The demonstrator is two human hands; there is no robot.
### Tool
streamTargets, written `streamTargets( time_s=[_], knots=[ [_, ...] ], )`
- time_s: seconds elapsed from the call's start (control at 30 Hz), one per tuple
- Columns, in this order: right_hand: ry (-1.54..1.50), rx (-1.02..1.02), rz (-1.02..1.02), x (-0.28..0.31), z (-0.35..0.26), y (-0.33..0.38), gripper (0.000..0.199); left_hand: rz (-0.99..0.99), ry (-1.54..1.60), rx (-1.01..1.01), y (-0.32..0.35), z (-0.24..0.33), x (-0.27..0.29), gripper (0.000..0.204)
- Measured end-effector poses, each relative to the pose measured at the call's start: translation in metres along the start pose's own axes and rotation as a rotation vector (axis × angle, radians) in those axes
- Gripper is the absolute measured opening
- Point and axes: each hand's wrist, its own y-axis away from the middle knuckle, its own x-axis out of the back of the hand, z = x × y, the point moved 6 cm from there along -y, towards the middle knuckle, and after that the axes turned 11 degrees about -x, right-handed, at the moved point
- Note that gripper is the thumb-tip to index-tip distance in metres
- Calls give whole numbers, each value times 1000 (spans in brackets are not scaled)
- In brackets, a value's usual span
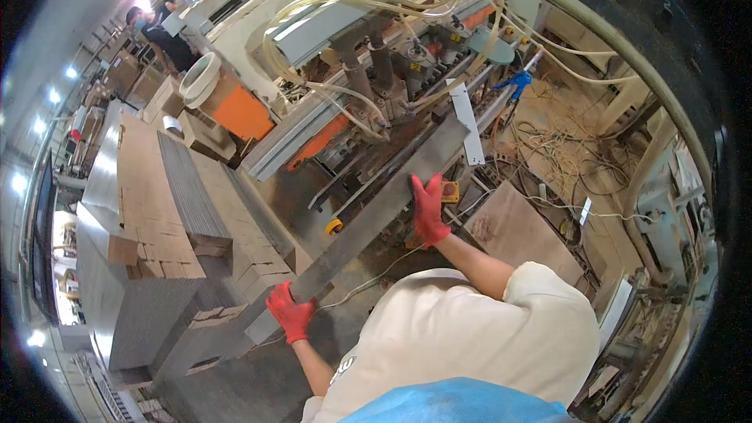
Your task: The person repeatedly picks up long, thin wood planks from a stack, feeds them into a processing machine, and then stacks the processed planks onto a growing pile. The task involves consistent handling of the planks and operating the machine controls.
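Note:
A long grey board runs slantwise in front of me, from low on the left up to the machine at the far right. My left hand, in a red glove, grips the board close to its near end. Farther along, my right hand, also red-gloved, has the board's right edge between thumb and fingers. The far end of the board reaches the machine bed beside a white strip with small holes. Parts of the fingers are hidden behind the board.
Tall stacks of grey and brown panels stand on the left. The machine with pale hoses fills the back. A blue air gun hangs right of it. An orange bin stands behind the stacks; a person is far off.

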Motion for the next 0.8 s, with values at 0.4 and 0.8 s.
streamTargets(
  time_s=[0.4, 0.8],
  knots=[
    [1595, 693, 769, 64, -118, -93, 67, -102, -65, -68, -116, -75, -38, 59],
    [815, 31, -104, 159, -73, -98, 52, -263, 36, -28, -170, -117, -62, 50]
  ],
)
